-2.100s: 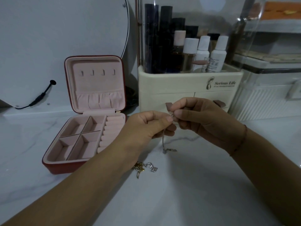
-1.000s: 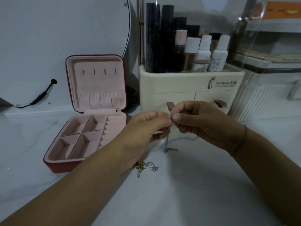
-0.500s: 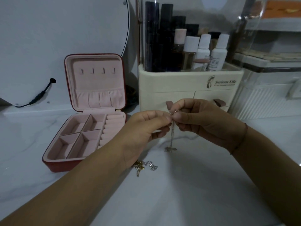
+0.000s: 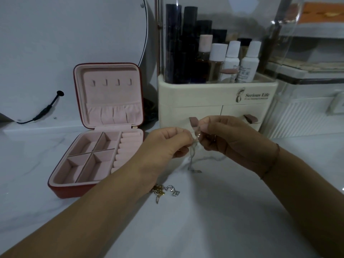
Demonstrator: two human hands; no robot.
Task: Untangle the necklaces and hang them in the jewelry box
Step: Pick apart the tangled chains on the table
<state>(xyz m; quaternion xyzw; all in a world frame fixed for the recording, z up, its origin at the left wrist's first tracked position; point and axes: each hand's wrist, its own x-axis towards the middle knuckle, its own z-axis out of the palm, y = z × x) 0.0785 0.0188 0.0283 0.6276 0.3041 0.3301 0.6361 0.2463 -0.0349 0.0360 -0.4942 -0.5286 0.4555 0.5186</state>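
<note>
Necklace [image 4: 192,157] hangs straight down from my grip: left hand [image 4: 167,144] and right hand [image 4: 229,140] both pinch its top end tight, pendant [image 4: 196,171] at the counter [image 4: 223,211] (touching, I think). Hooks [image 4: 112,82] in the box [image 4: 61,190] lie up-left, past the left hand, the nearer one.

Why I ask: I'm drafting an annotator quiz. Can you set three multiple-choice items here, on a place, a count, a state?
1. Where is the loose chain tangle? A in a compartment; B on the table; C on a hook.
2. How many hooks does the jewelry box lid have? A two; B four; C six.
3. What is the left hand doing? A lying flat; B pinching a necklace; C shutting the box.
Key: 1 B, it lies on the white top; 2 B, four in one row; 3 B, fingertips meet the right hand on the chain.
</note>
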